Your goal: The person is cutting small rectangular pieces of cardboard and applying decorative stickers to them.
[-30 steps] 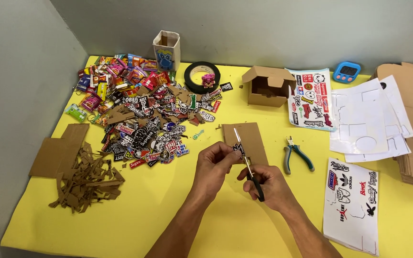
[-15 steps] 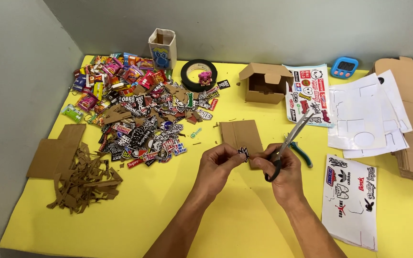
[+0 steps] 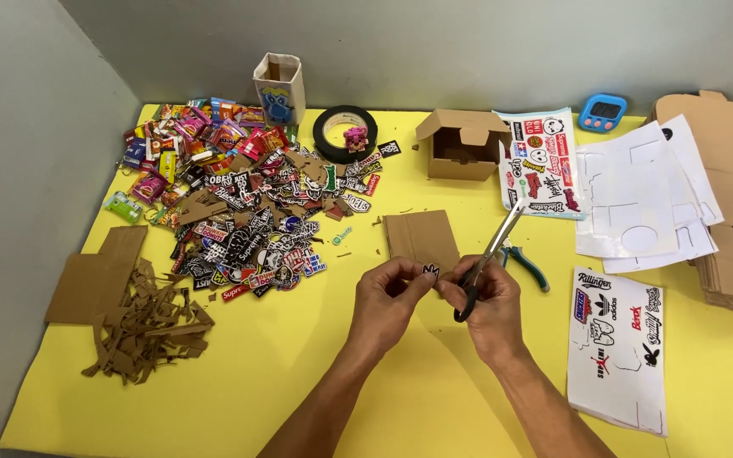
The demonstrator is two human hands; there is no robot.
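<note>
We pinch a small black-and-white cut-out sticker in our left hand, just left of our right hand, which is closed on black-handled scissors angled up-right.

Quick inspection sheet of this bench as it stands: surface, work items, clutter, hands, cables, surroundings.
Surface: yellow table, scattered with cardboard bits.
Job's things: small sticker cutout pinched between both hands; scissors in the right hand, blades pointing up and away.
Clutter: sticker pile, cardboard scraps, cardboard piece, tape roll, open small box, sticker sheets, pliers, blue timer.
Hands: left hand and right hand close together at the cutout.
Cables: nothing seen.
Surroundings: grey walls.
</note>
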